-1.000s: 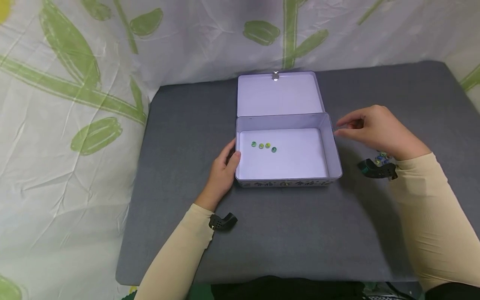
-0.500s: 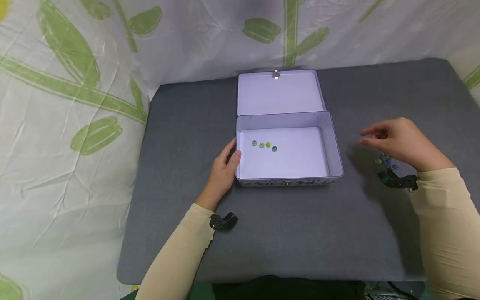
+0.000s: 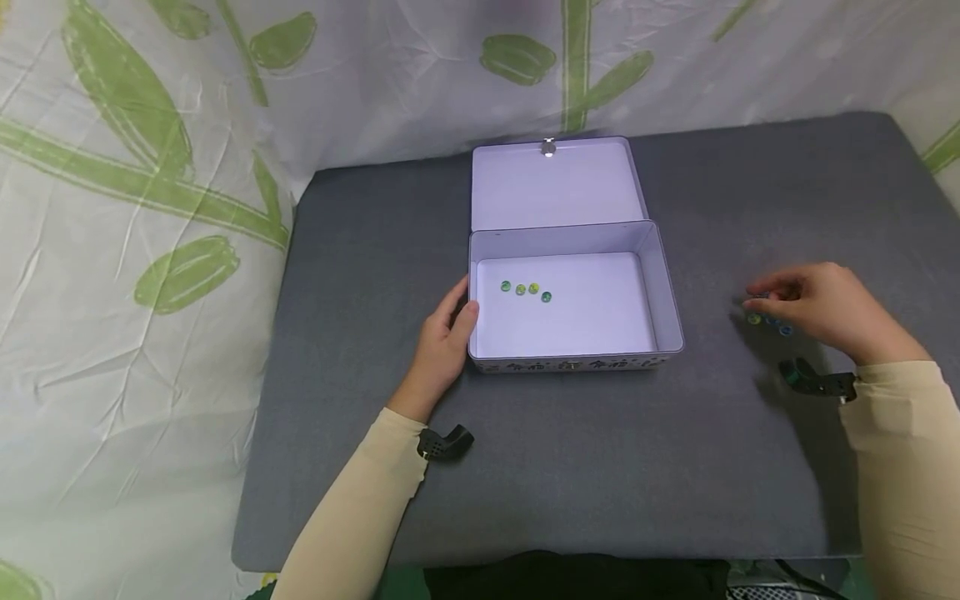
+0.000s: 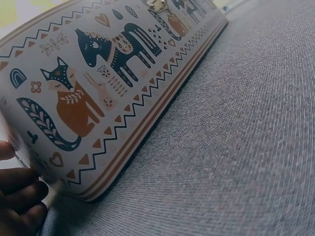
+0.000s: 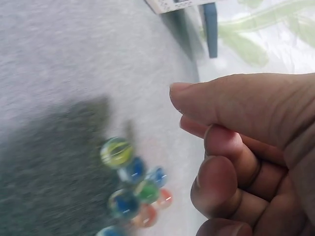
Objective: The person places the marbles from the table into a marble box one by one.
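Note:
An open-lidded tin box (image 3: 592, 329) with a pale inside lies on the grey table, its lid laid back. Printed foxes and other animals cover its front wall in the left wrist view. My left hand (image 3: 441, 346) holds the box's left wall, thumb on the rim and fingers outside. Several green and yellow marbles (image 3: 521, 290) lie inside, toward the left. My right hand (image 3: 840, 308) hovers by a cluster of loose marbles (image 3: 753, 319), partly hidden beneath it. In the right wrist view the thumb and loosely bent fingers stand apart from the yellow marble (image 5: 117, 152), holding nothing.
The grey cloth-covered table (image 3: 600, 467) extends around the box. A white curtain (image 3: 420, 83) with green leaf prints hangs behind and to the left. The box lid (image 3: 558, 187) lies toward the table's back edge, its metal clasp (image 3: 548, 147) at the far side.
My right hand has moved right and toward me, from beside the box's right wall to the loose marbles. The left hand keeps its place on the box.

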`<state>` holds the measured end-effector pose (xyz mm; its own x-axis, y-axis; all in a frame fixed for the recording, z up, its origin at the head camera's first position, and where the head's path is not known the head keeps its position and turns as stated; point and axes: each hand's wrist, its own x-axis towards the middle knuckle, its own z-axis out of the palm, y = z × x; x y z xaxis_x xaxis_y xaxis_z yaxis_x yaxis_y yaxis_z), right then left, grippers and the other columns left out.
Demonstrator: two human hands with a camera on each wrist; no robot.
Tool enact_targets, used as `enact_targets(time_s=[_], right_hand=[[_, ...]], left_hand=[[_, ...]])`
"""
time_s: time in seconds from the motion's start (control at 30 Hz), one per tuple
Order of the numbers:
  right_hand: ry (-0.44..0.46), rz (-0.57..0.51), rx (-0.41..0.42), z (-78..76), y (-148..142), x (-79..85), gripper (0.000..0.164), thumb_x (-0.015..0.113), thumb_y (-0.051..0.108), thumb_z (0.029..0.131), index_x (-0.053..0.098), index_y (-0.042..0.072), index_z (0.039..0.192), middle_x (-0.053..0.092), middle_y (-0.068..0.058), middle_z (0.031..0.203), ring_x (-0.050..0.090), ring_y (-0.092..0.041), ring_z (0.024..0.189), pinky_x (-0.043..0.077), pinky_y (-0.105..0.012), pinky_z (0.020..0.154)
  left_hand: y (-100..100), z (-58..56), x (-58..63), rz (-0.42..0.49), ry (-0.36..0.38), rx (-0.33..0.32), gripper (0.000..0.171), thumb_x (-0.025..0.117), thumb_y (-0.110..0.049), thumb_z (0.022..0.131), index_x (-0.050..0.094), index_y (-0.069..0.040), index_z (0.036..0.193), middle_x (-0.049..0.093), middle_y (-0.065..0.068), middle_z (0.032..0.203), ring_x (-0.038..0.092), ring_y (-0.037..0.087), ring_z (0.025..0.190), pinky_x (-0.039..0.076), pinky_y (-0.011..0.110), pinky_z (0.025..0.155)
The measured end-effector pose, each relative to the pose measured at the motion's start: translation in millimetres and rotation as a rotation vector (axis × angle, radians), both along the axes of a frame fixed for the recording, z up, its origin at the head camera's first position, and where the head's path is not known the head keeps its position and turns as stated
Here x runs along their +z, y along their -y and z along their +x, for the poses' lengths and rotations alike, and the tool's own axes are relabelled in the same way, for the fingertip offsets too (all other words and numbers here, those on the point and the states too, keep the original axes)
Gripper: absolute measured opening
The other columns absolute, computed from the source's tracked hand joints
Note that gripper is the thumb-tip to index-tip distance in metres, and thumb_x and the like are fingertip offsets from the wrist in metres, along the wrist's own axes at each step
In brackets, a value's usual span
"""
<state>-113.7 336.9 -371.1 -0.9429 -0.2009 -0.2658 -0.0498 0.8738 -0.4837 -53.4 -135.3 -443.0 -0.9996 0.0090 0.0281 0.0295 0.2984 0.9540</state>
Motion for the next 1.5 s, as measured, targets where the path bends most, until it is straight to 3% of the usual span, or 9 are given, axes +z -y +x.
enact_targets(time_s=[0.37,0.9,1.2,1.5], right_hand=[[-0.034,0.005,-0.004,12.2,-7,-18.3,0.033,0.080,0.029,0.096,0.079,-0.001,0.108,0.064,-0.001,0.080,0.047,-0.006,0.067,0.037,-0.028,0.058],[-0.032,0.012,0.013,12.1,-4,-24.2,0.033,0.080,0.026,0.095,0.079,-0.005,0.109,0.064,0.000,0.079,0.047,-0.006,0.067,0.038,-0.028,0.057],[-0.071,0.011,0.049,5.2,9,-12.1,0.030,0.079,0.024,0.096,0.080,-0.003,0.108,0.067,-0.003,0.082,0.048,-0.007,0.068,0.038,-0.028,0.058],[-0.064,-0.028,0.051,-4.7,32,5.9,0.034,0.079,0.030,0.096,0.080,0.002,0.115,0.072,-0.006,0.092,0.055,-0.009,0.075,0.043,-0.027,0.061]], left_hand=[[0,0.0,0.8,-0.004,-0.014,0.006,0.056,0.049,-0.029,0.111,0.042,-0.004,0.161,0.043,0.014,0.164,0.036,0.026,0.154,0.029,0.050,0.125],[0,-0.4,-2.7,-0.009,-0.025,0.008,0.056,0.050,-0.030,0.110,0.044,-0.006,0.160,0.046,0.014,0.162,0.041,0.025,0.150,0.032,0.050,0.123],[1,0.5,-1.2,-0.027,-0.027,0.000,0.057,0.048,-0.034,0.110,0.043,-0.006,0.160,0.044,0.013,0.163,0.037,0.025,0.154,0.029,0.050,0.125],[1,-0.3,-2.3,-0.014,-0.029,-0.002,0.056,0.049,-0.032,0.111,0.043,-0.006,0.160,0.046,0.014,0.162,0.043,0.027,0.148,0.035,0.052,0.122]])
